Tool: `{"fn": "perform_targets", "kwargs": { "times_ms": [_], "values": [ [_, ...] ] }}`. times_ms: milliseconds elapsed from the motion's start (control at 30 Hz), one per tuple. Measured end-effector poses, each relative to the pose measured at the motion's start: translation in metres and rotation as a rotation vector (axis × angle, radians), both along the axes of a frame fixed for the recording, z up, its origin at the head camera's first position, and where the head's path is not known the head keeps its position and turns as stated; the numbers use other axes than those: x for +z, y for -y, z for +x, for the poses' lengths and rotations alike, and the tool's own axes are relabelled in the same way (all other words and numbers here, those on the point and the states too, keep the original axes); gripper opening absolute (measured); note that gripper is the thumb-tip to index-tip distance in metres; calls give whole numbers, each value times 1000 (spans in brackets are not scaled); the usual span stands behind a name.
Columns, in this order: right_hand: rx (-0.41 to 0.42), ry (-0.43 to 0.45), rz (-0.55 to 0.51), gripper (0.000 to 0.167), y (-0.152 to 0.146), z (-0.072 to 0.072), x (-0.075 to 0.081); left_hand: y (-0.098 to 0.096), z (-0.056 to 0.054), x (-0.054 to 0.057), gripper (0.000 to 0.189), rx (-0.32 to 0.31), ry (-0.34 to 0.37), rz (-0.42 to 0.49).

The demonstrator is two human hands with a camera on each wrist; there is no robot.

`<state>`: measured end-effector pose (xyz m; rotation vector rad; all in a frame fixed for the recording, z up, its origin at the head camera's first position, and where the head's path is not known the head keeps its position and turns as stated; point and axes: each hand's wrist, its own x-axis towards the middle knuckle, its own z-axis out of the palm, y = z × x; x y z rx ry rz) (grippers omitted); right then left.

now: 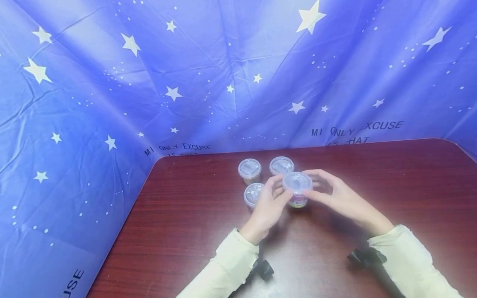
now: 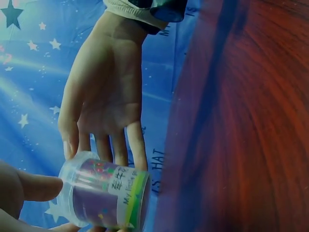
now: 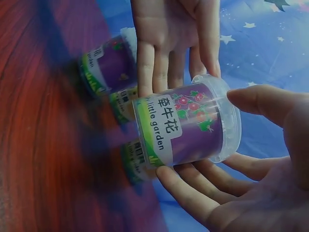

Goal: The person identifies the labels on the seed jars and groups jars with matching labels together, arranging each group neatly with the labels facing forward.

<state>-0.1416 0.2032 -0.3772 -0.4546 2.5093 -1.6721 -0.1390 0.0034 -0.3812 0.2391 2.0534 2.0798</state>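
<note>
Both hands hold a small plastic tub [image 1: 298, 190] with a clear lid, lifted a little over the table. In the right wrist view the tub [image 3: 186, 123] lies sideways across the picture, showing a purple wrap, red flowers and a "My little garden" label. My left hand [image 1: 271, 203] grips its left side, thumb at the lid's rim. From the right, my right hand [image 1: 344, 198] holds it with the thumb by the lid and the other fingers round the far side. The left wrist view shows the right hand [image 2: 106, 87] reaching to the tub [image 2: 106, 193].
Three similar lidded tubs stand close behind and left: one at back left [image 1: 249, 170], one at back right [image 1: 280, 164], and one [image 1: 254, 193] partly hidden by the left hand. The dark red wooden table [image 1: 179, 231] meets a blue star-patterned cloth [image 1: 208, 82].
</note>
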Motion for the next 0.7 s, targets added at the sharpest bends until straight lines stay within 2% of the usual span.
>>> {"fn": "perform_targets", "kwargs": {
  "times_ms": [233, 533, 700],
  "values": [
    [14, 22, 11, 49, -2, -3, -10, -8, 1, -11, 49, 39, 47, -3],
    [33, 31, 22, 50, -6, -4, -22, -16, 3, -26, 48, 47, 26, -24],
    [31, 12, 30, 52, -6, -4, -25, -19, 3, -30, 49, 59, 17, -20]
  ]
}}
